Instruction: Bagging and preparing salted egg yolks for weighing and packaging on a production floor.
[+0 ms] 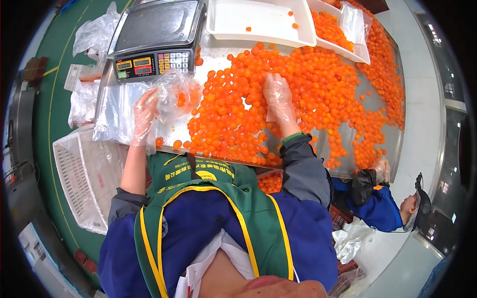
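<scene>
My left hand (145,114), in a clear plastic glove, grips a clear plastic bag (175,92) with a few orange fruits in it, beside a stack of flat bags (112,111). My right hand (278,97), also gloved, reaches into the big pile of small round orange fruits (223,124) on the metal table (325,149). Its fingers are curled and pressed together, their tips among the fruit; what they hold, if anything, is hidden. A digital scale (154,32) stands at the table's back left.
White trays (218,22), one holding more fruit (328,30), line the back. A white crate (79,184) sits low at the left. A co-worker in blue (370,206) works at the right, their gloved hand (381,171) at the table's edge.
</scene>
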{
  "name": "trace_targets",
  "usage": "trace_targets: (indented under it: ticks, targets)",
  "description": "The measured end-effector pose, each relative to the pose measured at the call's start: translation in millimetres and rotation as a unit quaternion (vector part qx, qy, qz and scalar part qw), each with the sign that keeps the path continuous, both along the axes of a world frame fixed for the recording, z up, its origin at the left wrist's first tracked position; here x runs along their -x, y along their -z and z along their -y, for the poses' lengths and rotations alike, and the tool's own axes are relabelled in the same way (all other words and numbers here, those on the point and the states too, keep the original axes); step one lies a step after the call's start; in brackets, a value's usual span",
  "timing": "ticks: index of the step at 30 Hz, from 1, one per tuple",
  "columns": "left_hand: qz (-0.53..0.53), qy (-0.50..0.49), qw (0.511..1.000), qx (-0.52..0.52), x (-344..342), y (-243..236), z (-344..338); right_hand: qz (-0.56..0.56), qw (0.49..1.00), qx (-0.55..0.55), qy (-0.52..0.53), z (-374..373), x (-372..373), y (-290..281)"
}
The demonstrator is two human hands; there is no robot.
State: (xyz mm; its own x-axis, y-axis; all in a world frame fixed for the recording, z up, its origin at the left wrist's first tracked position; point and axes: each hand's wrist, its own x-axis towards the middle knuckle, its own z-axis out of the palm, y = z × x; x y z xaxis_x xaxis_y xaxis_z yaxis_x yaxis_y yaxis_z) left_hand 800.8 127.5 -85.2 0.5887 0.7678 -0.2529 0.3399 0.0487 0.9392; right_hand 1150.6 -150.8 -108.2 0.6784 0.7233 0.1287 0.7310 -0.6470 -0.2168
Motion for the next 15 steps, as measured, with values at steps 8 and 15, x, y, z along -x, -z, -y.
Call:
trace_targets:
  ticks: [8, 15]
  targets:
    - [-0.077, 0.104, 0.982, -0.136, 3, -37, 53, -0.444, 0.842, -0.285, 0.112, 8, -31, 13]
    - [0.049, 0.000, 0.999, 0.012, -16, -24, 62, -0.652, 0.637, -0.376, 0.168, 24, 18, -36]
